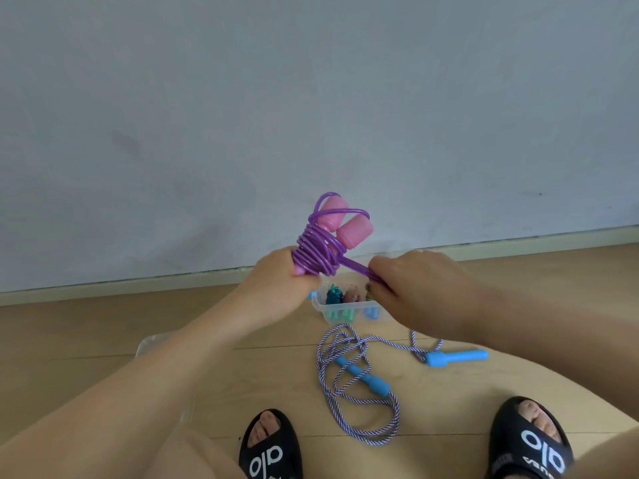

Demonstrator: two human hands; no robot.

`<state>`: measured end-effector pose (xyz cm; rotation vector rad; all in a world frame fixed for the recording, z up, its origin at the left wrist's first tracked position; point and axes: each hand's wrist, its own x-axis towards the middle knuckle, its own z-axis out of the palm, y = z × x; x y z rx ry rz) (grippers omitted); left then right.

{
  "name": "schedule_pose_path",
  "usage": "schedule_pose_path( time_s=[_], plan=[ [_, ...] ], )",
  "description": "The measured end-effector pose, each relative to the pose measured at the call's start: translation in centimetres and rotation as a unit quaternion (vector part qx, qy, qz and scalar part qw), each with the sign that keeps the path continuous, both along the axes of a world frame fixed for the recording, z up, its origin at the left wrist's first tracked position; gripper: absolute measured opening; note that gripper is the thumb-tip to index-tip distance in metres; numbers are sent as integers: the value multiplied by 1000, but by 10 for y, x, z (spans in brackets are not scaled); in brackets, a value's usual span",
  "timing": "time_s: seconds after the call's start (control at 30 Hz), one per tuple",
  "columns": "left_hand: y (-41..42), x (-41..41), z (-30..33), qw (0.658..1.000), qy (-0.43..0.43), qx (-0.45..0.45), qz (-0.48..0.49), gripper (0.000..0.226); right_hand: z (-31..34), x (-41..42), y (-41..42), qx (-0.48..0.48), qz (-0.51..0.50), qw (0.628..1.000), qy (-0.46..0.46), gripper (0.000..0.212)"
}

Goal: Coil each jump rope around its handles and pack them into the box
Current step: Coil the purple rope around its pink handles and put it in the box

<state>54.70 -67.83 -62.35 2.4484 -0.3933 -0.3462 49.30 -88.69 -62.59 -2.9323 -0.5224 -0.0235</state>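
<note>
1. Your left hand (283,281) is wrapped around the lower ends of the two pink handles (340,221), fingers curled tight on them. The handles lie side by side, and their long axis tilts up and to the right, away from your fist.

2. The purple rope (316,252) is already wound in many turns around the handles just above your left fist. A couple of looser loops ride higher, near the handle caps.

3. From the bottom of that coil a short doubled tail runs down and right — straight into your right hand (411,288), which pinches it with the fingers closed on it. That tail crosses the handle axis roughly at a right angle, so the next wrap (or tuck, as I judge it) has to travel around the handles, not along them. Your right hand is the nearer one to the free end and should do the moving while the left just holds.

4. Below your hands, on the wooden floor, sits the clear plastic box (320,307) with several coiled ropes already inside. It lies just under the right hand, so the drop is short.

5. Further right and nearer your feet lies the striped rope with blue handles (363,375) — loose, uncoiled, one handle (456,357) off to the right. By the look of it, that one comes next.
</note>
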Motion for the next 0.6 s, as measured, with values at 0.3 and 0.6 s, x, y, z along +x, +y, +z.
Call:
schedule_pose_path(
  time_s=[0.3, 0.6],
  plan=[
    [-13, -15, -11, 965, -36, 233, -112, 13, 44, -2, 15, -153, 187, 953, -183, 41],
    [-17, -36, -4, 956, -103, 137, -236, 22, 38, 49, -6, 144, 60, 986, -65, 49]
  ],
)
